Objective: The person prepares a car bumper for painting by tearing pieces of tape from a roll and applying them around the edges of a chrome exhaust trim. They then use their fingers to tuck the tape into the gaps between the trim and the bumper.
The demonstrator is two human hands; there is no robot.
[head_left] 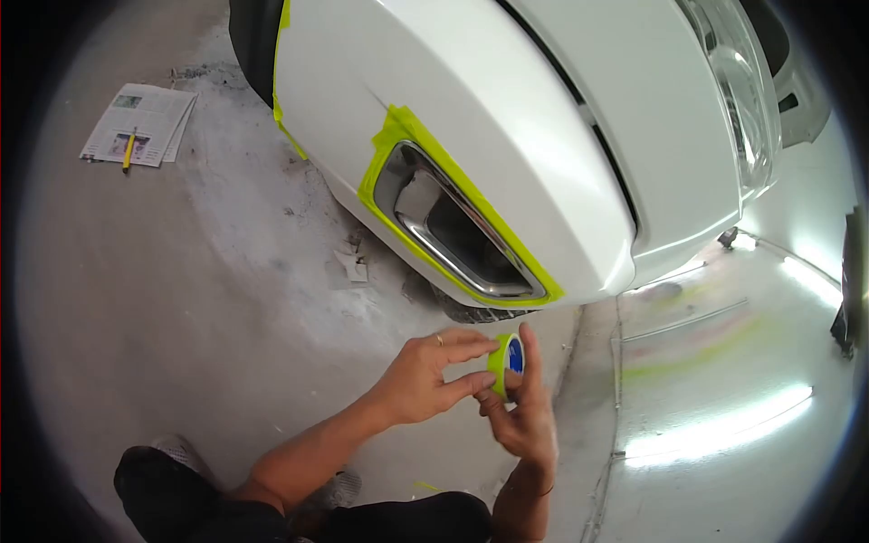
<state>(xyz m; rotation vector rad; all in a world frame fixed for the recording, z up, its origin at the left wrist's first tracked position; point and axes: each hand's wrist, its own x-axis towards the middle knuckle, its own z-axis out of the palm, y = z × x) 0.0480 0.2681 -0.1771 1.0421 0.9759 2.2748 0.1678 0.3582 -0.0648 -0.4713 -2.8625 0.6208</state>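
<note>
My left hand (425,376) pinches the near side of a roll of yellow-green tape (497,366) between thumb and fingers. On the roll's other side, my right hand (525,416) holds it too, with one finger raised and its thumb at the lower edge. The roll has a blue inner core. Just above and beyond my hands is a white car bumper (507,118). Yellow-green masking tape (489,217) runs around a chrome-trimmed opening (453,226) in it, with a wider torn patch at the upper left corner.
Folded newspaper (149,109) lies on the concrete floor (136,271) at the upper left, a yellow cutter (128,152) on top. More tape edges the dark wheel arch. A headlight (738,100) is at the upper right. A pale wall (715,362) with bright lights stands right.
</note>
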